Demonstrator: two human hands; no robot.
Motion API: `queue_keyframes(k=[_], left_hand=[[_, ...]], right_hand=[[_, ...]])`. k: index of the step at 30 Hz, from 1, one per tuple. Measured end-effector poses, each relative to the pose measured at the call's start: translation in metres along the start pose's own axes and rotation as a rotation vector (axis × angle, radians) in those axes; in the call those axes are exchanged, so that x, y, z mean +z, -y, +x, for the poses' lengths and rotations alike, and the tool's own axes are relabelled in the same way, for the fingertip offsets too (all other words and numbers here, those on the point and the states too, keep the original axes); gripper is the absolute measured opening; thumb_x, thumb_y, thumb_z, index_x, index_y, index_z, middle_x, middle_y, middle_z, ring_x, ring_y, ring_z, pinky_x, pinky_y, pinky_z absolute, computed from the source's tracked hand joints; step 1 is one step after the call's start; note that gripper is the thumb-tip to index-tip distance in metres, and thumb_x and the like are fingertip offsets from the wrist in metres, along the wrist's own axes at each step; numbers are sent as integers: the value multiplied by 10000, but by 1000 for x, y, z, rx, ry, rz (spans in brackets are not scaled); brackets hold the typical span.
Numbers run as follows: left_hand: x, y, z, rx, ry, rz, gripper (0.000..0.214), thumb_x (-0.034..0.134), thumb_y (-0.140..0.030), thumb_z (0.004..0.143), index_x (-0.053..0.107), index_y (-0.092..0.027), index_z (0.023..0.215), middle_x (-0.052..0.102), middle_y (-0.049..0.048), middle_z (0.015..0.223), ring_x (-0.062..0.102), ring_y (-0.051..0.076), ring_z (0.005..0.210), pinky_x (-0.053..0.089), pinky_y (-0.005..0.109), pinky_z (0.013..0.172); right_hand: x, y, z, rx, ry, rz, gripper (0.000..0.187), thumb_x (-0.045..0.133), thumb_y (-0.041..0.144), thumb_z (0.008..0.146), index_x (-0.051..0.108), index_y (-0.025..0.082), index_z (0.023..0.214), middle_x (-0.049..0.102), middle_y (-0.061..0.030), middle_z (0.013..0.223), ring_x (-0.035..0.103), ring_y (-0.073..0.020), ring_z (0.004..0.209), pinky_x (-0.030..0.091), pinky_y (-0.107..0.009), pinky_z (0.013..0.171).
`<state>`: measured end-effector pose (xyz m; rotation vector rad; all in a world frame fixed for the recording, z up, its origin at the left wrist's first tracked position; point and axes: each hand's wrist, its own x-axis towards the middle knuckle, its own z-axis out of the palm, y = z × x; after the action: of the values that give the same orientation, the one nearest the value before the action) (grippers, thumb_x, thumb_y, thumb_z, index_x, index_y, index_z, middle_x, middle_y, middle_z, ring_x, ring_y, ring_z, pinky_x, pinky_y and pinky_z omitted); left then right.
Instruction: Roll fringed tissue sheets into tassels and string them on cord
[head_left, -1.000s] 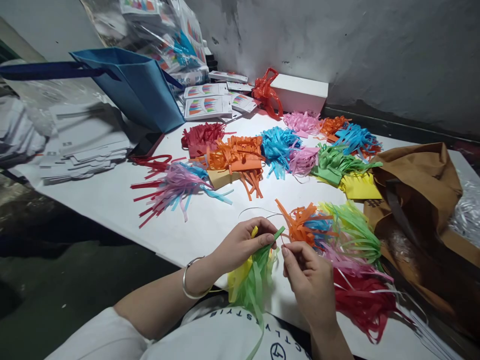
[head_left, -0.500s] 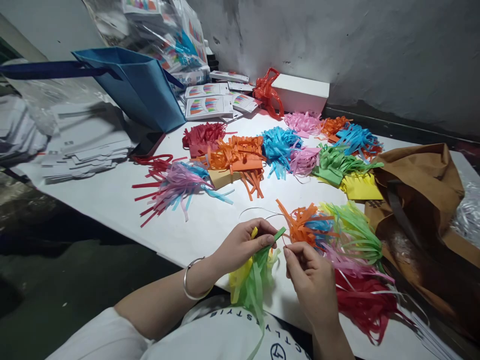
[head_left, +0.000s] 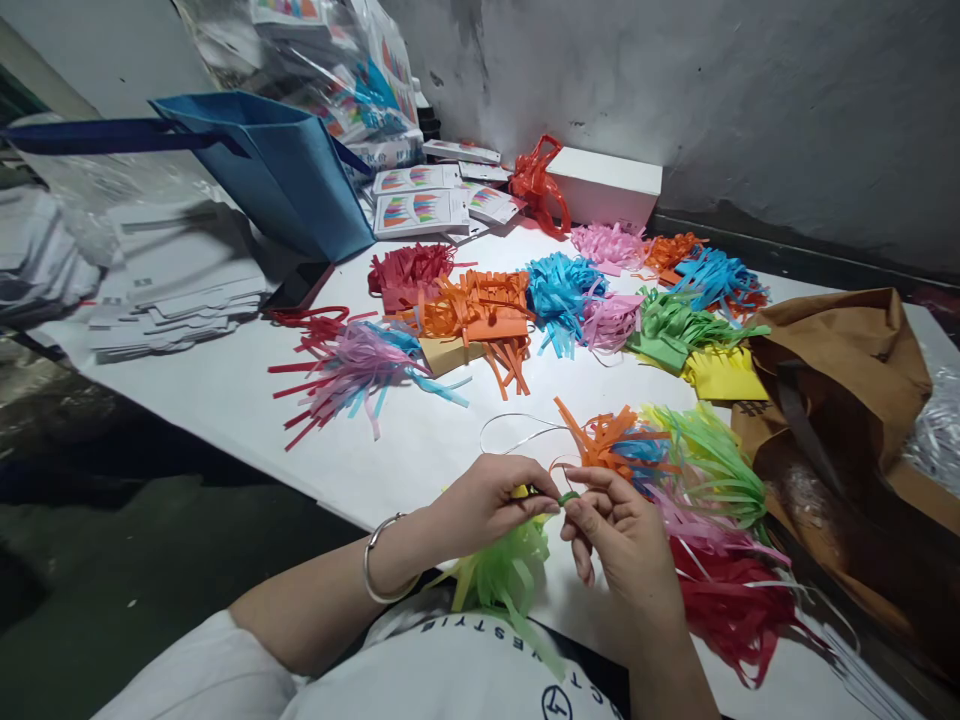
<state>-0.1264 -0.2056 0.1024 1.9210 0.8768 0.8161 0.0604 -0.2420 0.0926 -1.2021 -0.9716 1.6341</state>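
My left hand (head_left: pixel 501 505) is closed on the rolled top of a green paper tassel (head_left: pixel 514 565), whose strips hang over the table edge in front of my shirt. Yellow strips show beside and behind that hand. My right hand (head_left: pixel 611 520) pinches the other end of the green roll, its fingertips close to those of the left. A thin cord (head_left: pixel 517 420) loops on the table just beyond my hands. Right of my right hand lies a row of finished-looking tassels: orange (head_left: pixel 600 445), light green (head_left: pixel 712 465), pink and red (head_left: pixel 739 605).
Fringed paper bundles (head_left: pixel 487 310) in several colours spread across the white table (head_left: pixel 352 470). A blue bag (head_left: pixel 277 170), stacked white sheets (head_left: pixel 180 280) and flat boxes (head_left: pixel 420 212) stand at the back left. A brown bag (head_left: pixel 847 370) lies at the right.
My right hand has moved up and left to meet the left hand and now grips the green roll's end. The green end, earlier sticking out upward, is now small between both hands' fingertips.
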Motion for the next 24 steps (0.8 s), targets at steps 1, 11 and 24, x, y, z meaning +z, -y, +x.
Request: queue_keyframes(k=[1,11,24], left_hand=[[1,1,-1,32,5,36,163,584,-255,942,690,-154,871,719,39,765,641,130,689,453,213,646],[6,13,1,0,170,183,113,575,-217,949,664,-174,895,720,31,820,657,154,742,465,245,694],[7,5,0,-90,91,-28,622,577,-82,815,420,-202,1404,557,141,1342,589,247,1146,500,423,972]], right_hand=[[0,-1,1,-1,22,-8,440,749,521,787,611,174,1020,628,36,600,470,-75,323,331,-183,325],[-4,0,13,-564,-368,187,162,723,336,868,638,224,789,656,9,783,642,-138,787,527,-290,767],[16,-3,1,-382,-35,-532,192,526,326,961,633,200,864,607,16,695,535,-112,592,396,-210,536]])
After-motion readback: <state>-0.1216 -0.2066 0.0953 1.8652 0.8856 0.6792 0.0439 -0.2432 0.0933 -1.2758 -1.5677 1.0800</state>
